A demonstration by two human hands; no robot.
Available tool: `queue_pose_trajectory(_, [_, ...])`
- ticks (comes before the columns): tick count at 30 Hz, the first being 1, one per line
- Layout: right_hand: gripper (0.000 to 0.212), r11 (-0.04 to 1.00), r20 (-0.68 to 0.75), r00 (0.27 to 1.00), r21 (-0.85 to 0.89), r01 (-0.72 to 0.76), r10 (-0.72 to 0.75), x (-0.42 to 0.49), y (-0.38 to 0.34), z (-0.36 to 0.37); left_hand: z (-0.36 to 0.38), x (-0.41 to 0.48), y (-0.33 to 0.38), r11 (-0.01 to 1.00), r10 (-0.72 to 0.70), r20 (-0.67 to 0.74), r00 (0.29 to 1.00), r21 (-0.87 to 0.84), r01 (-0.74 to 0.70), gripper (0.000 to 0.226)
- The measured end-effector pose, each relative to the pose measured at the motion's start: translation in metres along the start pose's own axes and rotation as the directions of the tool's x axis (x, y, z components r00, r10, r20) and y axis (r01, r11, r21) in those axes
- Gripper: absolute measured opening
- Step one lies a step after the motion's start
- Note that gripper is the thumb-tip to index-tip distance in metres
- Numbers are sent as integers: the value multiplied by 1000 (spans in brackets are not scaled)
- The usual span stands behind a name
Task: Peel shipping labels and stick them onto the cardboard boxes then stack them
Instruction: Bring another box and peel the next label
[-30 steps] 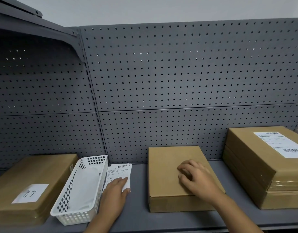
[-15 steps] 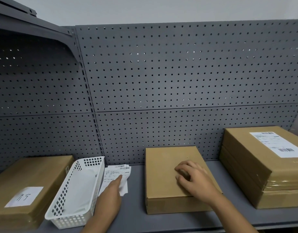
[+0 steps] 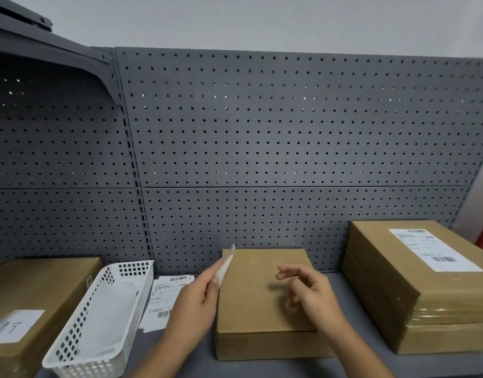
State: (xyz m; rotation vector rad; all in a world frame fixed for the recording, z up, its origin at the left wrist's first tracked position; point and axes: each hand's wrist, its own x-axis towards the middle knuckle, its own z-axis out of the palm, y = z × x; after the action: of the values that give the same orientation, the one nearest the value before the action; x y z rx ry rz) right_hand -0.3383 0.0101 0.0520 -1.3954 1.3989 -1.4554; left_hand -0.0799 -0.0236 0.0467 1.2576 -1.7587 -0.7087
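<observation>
A plain cardboard box point(image 3: 262, 304) lies flat in the middle of the grey shelf. My left hand point(image 3: 196, 304) pinches one shipping label point(image 3: 226, 264) and holds it edge-on over the box's left edge. Above the box top hovers my right hand point(image 3: 308, 293), fingers apart and holding nothing. More shipping labels point(image 3: 165, 298) lie on the shelf between the basket and the box. At the right stands a stack of two boxes point(image 3: 426, 293); the top one carries a stuck label point(image 3: 432, 248).
A white plastic basket point(image 3: 98, 320) sits left of the loose labels. A cardboard box with a handwritten white sheet point(image 3: 30, 309) lies at the far left. Grey pegboard point(image 3: 289, 145) closes the back of the shelf, and a shelf bracket point(image 3: 44, 36) overhangs at the upper left.
My left hand has lifted one label off the pile and brought it right to the box's edge. My right hand has risen off the box top and spread its fingers.
</observation>
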Motion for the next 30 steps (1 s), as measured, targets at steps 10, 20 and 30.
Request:
queue_pose_trajectory(10, [25,988,213,977,155,-2,-31,2,-20,30,38,-8,34,984,24,172,985,-180,7,41])
queue_pose_trajectory(20, [25,988,173,979,127,90,-112,16,4,38,43,-5,25,975,43,193,980,-223,2,40])
queue_pose_trajectory(30, [24,970,168,981,236,58,-99,17,4,39,40,1,27,983,59,187,981,-180,-25,40])
